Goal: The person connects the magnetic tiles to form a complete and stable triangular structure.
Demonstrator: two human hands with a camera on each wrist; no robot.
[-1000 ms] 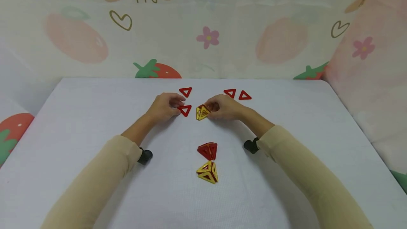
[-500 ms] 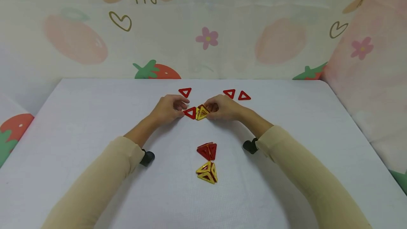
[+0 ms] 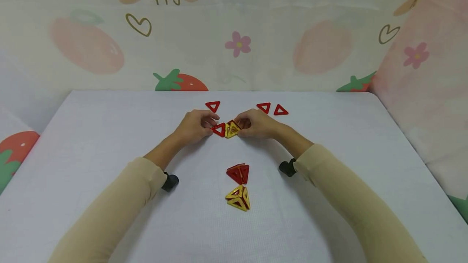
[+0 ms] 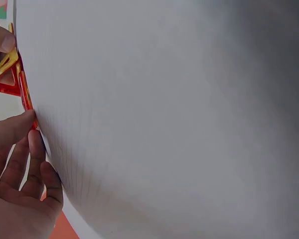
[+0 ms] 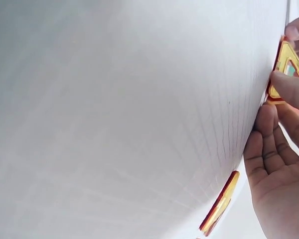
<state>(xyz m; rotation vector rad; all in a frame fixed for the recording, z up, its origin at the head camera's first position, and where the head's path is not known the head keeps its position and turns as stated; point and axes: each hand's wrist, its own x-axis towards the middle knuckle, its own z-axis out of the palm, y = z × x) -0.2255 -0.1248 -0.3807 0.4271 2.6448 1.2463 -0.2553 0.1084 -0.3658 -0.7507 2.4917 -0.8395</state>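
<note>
My left hand pinches a red triangular magnetic tile by its left corner between thumb and finger. The tile's right edge lies against a small yellow-and-red cluster of triangular tiles. That cluster is held from the right by my right hand, thumb at the near side. In the left wrist view the red tile lies nearly flat on the table, while a yellow tile stands tilted. The right wrist view shows the thumb on a yellow tile backed with red.
Nearer me stand a red tile pyramid and a yellow one, corner to corner. Loose red triangles lie farther back: one behind my left hand, two behind my right. A patterned cloth hangs behind the white table.
My left hand has moved right with the red tile, turning it and bringing its edge up against the yellow cluster. The right hand has stayed nearly still.
</note>
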